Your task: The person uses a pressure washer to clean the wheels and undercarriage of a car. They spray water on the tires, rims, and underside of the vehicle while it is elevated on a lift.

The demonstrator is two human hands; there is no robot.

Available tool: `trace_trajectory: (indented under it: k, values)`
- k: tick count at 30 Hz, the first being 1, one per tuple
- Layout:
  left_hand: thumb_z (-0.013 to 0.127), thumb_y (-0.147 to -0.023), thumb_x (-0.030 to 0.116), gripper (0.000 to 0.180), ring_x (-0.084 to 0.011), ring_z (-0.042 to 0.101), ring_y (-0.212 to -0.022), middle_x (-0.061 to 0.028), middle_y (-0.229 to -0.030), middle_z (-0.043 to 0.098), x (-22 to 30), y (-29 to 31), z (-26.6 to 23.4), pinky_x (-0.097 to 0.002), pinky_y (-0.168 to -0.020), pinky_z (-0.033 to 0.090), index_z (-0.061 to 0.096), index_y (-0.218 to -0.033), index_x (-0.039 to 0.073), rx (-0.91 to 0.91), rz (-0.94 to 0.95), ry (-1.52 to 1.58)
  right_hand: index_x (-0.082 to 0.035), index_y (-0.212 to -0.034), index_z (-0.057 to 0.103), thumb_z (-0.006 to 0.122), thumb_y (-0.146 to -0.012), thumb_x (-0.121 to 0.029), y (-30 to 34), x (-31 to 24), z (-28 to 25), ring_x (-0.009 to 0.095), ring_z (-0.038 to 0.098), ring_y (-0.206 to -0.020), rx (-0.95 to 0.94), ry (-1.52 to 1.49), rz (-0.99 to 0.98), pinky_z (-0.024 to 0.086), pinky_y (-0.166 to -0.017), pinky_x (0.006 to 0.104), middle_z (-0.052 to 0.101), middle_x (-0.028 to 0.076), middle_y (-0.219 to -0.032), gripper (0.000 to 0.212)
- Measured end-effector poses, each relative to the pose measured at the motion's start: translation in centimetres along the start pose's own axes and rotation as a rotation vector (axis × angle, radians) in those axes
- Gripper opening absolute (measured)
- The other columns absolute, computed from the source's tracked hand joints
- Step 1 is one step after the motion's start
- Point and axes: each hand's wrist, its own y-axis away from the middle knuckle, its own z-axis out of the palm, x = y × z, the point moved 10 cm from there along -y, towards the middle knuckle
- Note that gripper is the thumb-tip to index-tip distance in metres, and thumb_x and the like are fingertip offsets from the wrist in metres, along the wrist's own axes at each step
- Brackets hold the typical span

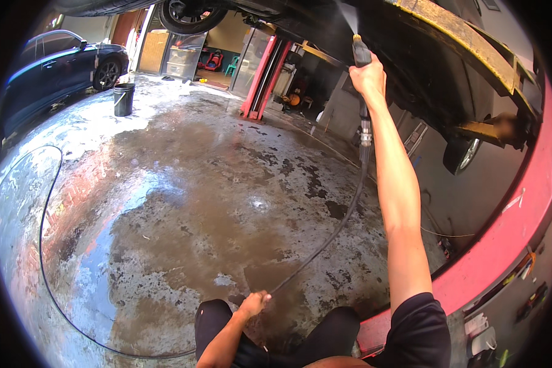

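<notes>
My right hand (368, 78) is raised overhead, gripping a black pressure-washer wand (361, 52) whose nozzle sprays water up at the underside of a lifted car (411, 55). A black hose (343, 218) drops from the wand and runs down to my left hand (253, 303), which holds it low above my knee. From there the hose loops across the wet concrete floor (184, 202) to the left.
A red lift post (260, 80) stands ahead and a red lift arm (503, 239) curves along the right. A black bucket (123, 99) sits on the floor at the back left, near a parked dark blue car (55, 67). The lifted car's wheels (466, 153) hang above.
</notes>
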Motion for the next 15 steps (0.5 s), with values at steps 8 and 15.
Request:
trace_trajectory:
  k: [8, 15]
  values:
    - [0.055, -0.106, 0.035, 0.034, -0.0473, 0.065, -0.1, -0.0267, -0.1, 0.068, 1.9, 2.3, -7.1, -0.0511, -0.084, 0.05, 0.064, -0.103, 0.002, 0.351, -0.006, 0.167, -0.016, -0.14, 0.06, 0.07, -0.081, -0.015, -3.3, -3.8, 2.5, 0.034, 0.068, -0.12, -0.074, 0.162, 0.073, 0.055, -0.101, 0.0425, 0.07, 0.019, -0.128, 0.06]
    - [0.059, -0.104, 0.025, 0.029, -0.0463, 0.066, -0.098, -0.0264, -0.103, 0.068, 6.5, 4.2, -10.9, -0.0466, -0.084, 0.052, 0.066, -0.109, -0.002, 0.589, 0.207, 0.215, -0.001, -0.085, 0.073, 0.079, -0.083, -0.029, -9.0, -9.4, 0.6, 0.02, 0.07, -0.06, -0.337, 0.246, 0.034, 0.058, -0.063, 0.0373, 0.072, 0.008, -0.072, 0.029]
